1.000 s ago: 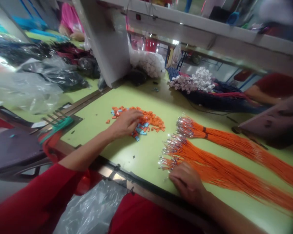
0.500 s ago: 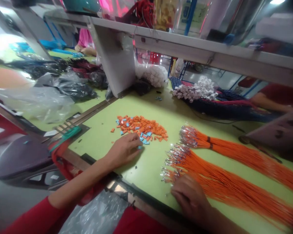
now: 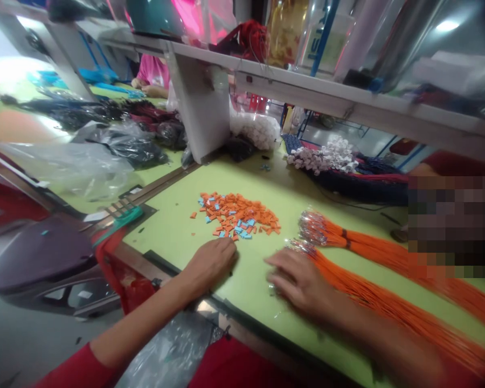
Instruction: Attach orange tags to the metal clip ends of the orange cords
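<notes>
My left hand (image 3: 215, 261) rests low on the green tabletop, its fingers curled in. Anything inside its fingers is hidden. Just beyond it lies a loose pile of small orange pieces (image 3: 242, 207) with some light blue pieces (image 3: 246, 226) among them. My right hand (image 3: 301, 280) is over the near bundle of orange cords (image 3: 372, 291), fingers apart and a little blurred. It partly covers the metallic cord ends (image 3: 301, 247). Behind it lies a second orange cord bundle (image 3: 372, 245), tied with a dark band near its shiny ends.
A white shelf (image 3: 283, 73) crosses above the table on an upright panel (image 3: 204, 110). White-tipped dark cords (image 3: 327, 156) lie at the back. Clear plastic bags (image 3: 84, 161) are at the left, beside a green-and-red strap (image 3: 125, 218). Another person (image 3: 153, 75) sits at the far left.
My right hand has moved forward and left from beside the near cords, its fingers spreading. My left hand has drawn back slightly from the pile. The view has shifted a little.
</notes>
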Demonstrator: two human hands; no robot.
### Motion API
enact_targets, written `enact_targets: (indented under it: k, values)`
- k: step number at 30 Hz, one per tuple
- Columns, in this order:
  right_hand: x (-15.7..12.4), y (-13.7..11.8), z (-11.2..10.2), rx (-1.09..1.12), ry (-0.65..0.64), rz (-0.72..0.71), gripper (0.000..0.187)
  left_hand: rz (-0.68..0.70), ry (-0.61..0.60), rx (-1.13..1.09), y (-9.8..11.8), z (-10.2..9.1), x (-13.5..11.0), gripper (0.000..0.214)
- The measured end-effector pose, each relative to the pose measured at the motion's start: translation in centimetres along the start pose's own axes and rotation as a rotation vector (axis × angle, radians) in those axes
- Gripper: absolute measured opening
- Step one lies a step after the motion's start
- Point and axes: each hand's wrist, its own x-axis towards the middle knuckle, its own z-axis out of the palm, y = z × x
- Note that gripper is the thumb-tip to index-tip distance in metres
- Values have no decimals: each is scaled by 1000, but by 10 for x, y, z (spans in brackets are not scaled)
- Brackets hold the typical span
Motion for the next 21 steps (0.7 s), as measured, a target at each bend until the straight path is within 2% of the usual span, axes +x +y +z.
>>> enact_targets:
  k: [2, 3, 6, 8, 11, 15, 21]
  values:
    - [38, 14, 9, -80, -71, 31, 34, -90, 14, -145, 6, -2, -7, 18]
    - [55, 21, 15, -114, -146, 56, 40, -176, 44, -288, 10, -3, -9, 15]
    - [95, 38, 32, -198, -254, 136, 42, -528, 198, -895, 20, -8, -14, 14]
    - [109, 43, 39, -241, -300, 154, 33, -727, 291, -1231, 26, -11, -15, 20]
    - [116, 42, 41, -303, -341, 153, 20, -930, 369, -1562, 30, -13, -16, 23]
    - [118, 33, 42, -329, -353, 183, 15, -1057, 414, -1804, 33, -17, -14, 14]
    - [125, 31, 46, -293, -352, 232, 0, -1128, 459, -1943, 45, -20, -5, 15]
